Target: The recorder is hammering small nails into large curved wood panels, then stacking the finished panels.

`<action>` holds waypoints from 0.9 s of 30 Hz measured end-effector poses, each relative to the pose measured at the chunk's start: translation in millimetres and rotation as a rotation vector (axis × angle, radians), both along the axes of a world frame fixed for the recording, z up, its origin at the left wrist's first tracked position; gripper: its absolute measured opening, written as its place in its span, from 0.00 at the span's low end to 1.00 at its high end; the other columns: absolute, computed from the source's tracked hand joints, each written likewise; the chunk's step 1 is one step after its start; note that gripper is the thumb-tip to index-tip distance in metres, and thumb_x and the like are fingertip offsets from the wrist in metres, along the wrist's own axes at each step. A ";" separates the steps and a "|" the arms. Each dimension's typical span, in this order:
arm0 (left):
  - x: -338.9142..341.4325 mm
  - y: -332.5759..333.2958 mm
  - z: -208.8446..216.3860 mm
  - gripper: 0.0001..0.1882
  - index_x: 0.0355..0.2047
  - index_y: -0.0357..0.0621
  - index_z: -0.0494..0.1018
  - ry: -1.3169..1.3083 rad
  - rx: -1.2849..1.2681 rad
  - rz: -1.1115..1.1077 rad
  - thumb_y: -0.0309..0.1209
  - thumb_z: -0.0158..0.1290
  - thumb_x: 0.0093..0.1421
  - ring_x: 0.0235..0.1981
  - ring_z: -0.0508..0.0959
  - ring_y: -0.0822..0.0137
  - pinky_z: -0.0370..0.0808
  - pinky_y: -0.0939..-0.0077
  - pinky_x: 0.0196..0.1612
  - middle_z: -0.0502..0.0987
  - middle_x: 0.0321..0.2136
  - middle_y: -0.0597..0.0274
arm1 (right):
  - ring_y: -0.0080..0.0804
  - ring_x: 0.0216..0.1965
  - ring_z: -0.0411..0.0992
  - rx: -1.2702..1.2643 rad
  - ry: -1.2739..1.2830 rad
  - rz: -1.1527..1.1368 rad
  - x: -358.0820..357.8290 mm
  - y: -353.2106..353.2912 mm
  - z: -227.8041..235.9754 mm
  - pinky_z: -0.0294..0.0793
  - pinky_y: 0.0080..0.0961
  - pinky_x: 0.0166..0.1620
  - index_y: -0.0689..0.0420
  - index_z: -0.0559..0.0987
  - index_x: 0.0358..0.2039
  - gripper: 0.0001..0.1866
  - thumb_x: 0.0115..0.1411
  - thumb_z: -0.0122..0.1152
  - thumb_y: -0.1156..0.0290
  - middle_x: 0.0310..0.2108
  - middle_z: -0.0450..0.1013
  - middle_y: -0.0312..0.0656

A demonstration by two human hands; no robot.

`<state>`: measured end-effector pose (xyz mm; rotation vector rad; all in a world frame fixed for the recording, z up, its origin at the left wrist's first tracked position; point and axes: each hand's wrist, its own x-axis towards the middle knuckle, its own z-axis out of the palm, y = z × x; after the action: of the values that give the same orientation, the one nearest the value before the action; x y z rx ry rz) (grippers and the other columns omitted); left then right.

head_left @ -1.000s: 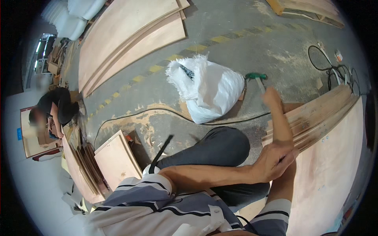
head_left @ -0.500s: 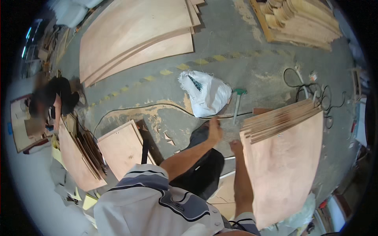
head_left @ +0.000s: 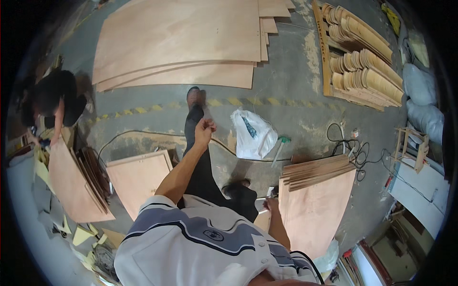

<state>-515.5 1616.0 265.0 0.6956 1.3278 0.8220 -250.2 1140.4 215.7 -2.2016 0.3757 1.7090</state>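
My left hand [head_left: 205, 129] is raised in front of me over my stretched-out leg, its fingers curled closed. Whether anything small is inside them is hidden. Low on the right, my right hand [head_left: 271, 204] is beside the left edge of a leaning stack of plywood panels [head_left: 315, 205]. Its fingers look curled too, and a small pale-and-dark item [head_left: 272, 192] shows at them, too small to name. A white woven sack [head_left: 255, 136] with a torn opening sits ahead on the floor, and a green-headed hammer [head_left: 281, 147] lies next to it.
Large plywood sheets [head_left: 181, 38] lie across the floor ahead. Curved wooden parts [head_left: 367, 57] are stacked at far right. A black cable [head_left: 143, 132] crosses the floor. More panels [head_left: 138, 178] lean at left, where a co-worker [head_left: 55, 97] bends over another stack.
I have stepped forward, with a foot now out near the yellow-striped floor line. My left hand has moved left and a little forward, while my right hand has dropped back lower beside the panels.
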 end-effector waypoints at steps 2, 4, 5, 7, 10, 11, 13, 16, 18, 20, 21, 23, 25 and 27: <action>-55.8 45.4 -37.2 0.14 0.38 0.38 0.70 0.251 0.175 -0.180 0.14 0.41 0.52 0.28 0.76 0.63 0.75 0.71 0.37 0.73 0.26 0.56 | 0.30 0.17 0.71 0.122 -0.091 -0.111 -17.6 91.2 -2.2 0.70 0.25 0.17 0.60 0.73 0.26 0.09 0.57 0.55 0.68 0.19 0.71 0.43; -78.1 87.6 -55.2 0.13 0.37 0.42 0.71 0.598 0.421 -0.541 0.18 0.44 0.50 0.27 0.76 0.49 0.74 0.64 0.33 0.74 0.23 0.50 | 0.28 0.16 0.69 0.236 -0.176 -0.117 -20.5 181.9 -5.7 0.68 0.25 0.16 0.61 0.73 0.22 0.10 0.56 0.55 0.69 0.16 0.70 0.42; -81.3 121.6 -62.7 0.13 0.37 0.42 0.71 0.593 0.409 -0.545 0.18 0.44 0.50 0.27 0.76 0.49 0.74 0.64 0.33 0.74 0.23 0.50 | 0.27 0.15 0.68 0.326 -0.242 -0.055 -21.4 224.9 -12.6 0.67 0.25 0.16 0.60 0.73 0.19 0.10 0.55 0.55 0.70 0.15 0.69 0.42; -80.0 137.9 -47.4 0.08 0.32 0.43 0.71 0.753 0.505 -0.778 0.22 0.47 0.50 0.29 0.76 0.47 0.73 0.58 0.31 0.75 0.25 0.50 | 0.27 0.17 0.69 0.259 -0.395 0.115 -23.9 311.3 -31.1 0.67 0.24 0.19 0.61 0.76 0.18 0.14 0.54 0.56 0.65 0.16 0.71 0.40; -117.7 168.9 -15.2 0.06 0.30 0.41 0.70 0.812 0.394 -0.889 0.26 0.49 0.50 0.29 0.76 0.47 0.73 0.55 0.32 0.74 0.24 0.49 | 0.26 0.24 0.72 0.396 -0.113 0.378 -51.3 495.1 -48.0 0.73 0.24 0.29 0.64 0.77 0.29 0.15 0.59 0.57 0.62 0.24 0.74 0.39; -132.5 182.8 -19.6 0.06 0.29 0.41 0.69 0.869 0.365 -0.918 0.28 0.50 0.50 0.28 0.76 0.47 0.73 0.53 0.33 0.74 0.24 0.49 | 0.27 0.28 0.73 0.368 0.021 0.171 -74.9 559.1 -48.8 0.76 0.25 0.33 0.65 0.76 0.35 0.14 0.59 0.57 0.64 0.29 0.74 0.41; -149.8 195.3 -15.4 0.07 0.28 0.41 0.69 0.854 0.323 -0.971 0.29 0.52 0.50 0.28 0.76 0.49 0.72 0.55 0.33 0.73 0.23 0.51 | 0.33 0.35 0.74 0.457 0.091 -0.114 -91.8 647.0 -70.2 0.77 0.31 0.43 0.64 0.75 0.38 0.16 0.59 0.58 0.63 0.33 0.73 0.43; -154.0 233.7 -18.3 0.05 0.26 0.43 0.69 0.951 0.362 -1.257 0.29 0.52 0.49 0.28 0.75 0.56 0.71 0.60 0.31 0.72 0.23 0.57 | 0.41 0.46 0.72 0.370 0.297 -0.455 -105.4 744.3 -143.4 0.73 0.37 0.49 0.65 0.69 0.46 0.23 0.61 0.58 0.58 0.43 0.70 0.49; -143.9 253.8 -30.2 0.04 0.24 0.45 0.68 0.924 0.447 -1.235 0.29 0.53 0.49 0.27 0.75 0.60 0.70 0.63 0.29 0.70 0.22 0.60 | 0.43 0.46 0.71 0.319 0.252 -0.497 -121.2 787.9 -201.1 0.72 0.39 0.50 0.65 0.68 0.47 0.26 0.60 0.59 0.56 0.44 0.70 0.49; -149.2 263.0 -45.4 0.05 0.23 0.46 0.68 0.970 0.385 -1.202 0.30 0.53 0.49 0.26 0.74 0.60 0.69 0.63 0.28 0.70 0.21 0.60 | 0.46 0.47 0.69 0.252 0.153 -0.501 -143.0 822.1 -261.1 0.69 0.41 0.53 0.66 0.65 0.49 0.34 0.55 0.62 0.49 0.46 0.67 0.49; -152.4 270.5 -58.9 0.06 0.23 0.46 0.68 0.993 0.342 -1.176 0.31 0.54 0.49 0.25 0.74 0.60 0.69 0.64 0.27 0.69 0.20 0.61 | 0.46 0.47 0.69 0.253 0.167 -0.475 -147.2 838.0 -293.2 0.69 0.41 0.53 0.66 0.65 0.49 0.34 0.55 0.62 0.49 0.46 0.67 0.49; -159.6 287.1 -66.5 0.07 0.22 0.47 0.68 1.000 0.292 -1.056 0.32 0.55 0.49 0.23 0.74 0.61 0.69 0.64 0.26 0.69 0.19 0.61 | 0.46 0.48 0.66 0.195 0.045 -0.741 -149.2 861.6 -351.2 0.66 0.43 0.56 0.64 0.64 0.49 0.35 0.54 0.64 0.50 0.47 0.66 0.48; -150.2 289.5 -73.0 0.09 0.21 0.47 0.67 0.962 0.332 -0.825 0.34 0.56 0.49 0.21 0.74 0.61 0.70 0.65 0.24 0.69 0.18 0.61 | 0.45 0.45 0.68 0.377 0.139 -0.544 -68.3 879.5 -395.1 0.68 0.43 0.54 0.60 0.65 0.51 0.33 0.54 0.65 0.53 0.47 0.66 0.48; -176.1 274.9 -74.1 0.10 0.21 0.46 0.68 1.068 0.247 -0.877 0.35 0.58 0.48 0.21 0.75 0.61 0.71 0.65 0.25 0.70 0.18 0.61 | 0.43 0.42 0.73 0.443 0.212 -0.868 -156.4 893.0 -393.1 0.73 0.43 0.50 0.55 0.73 0.45 0.17 0.57 0.61 0.62 0.42 0.74 0.44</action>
<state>-691.5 1890.8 190.9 1.8976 1.5860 -0.1890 -406.6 2033.4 -177.4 -1.2516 0.7749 1.3400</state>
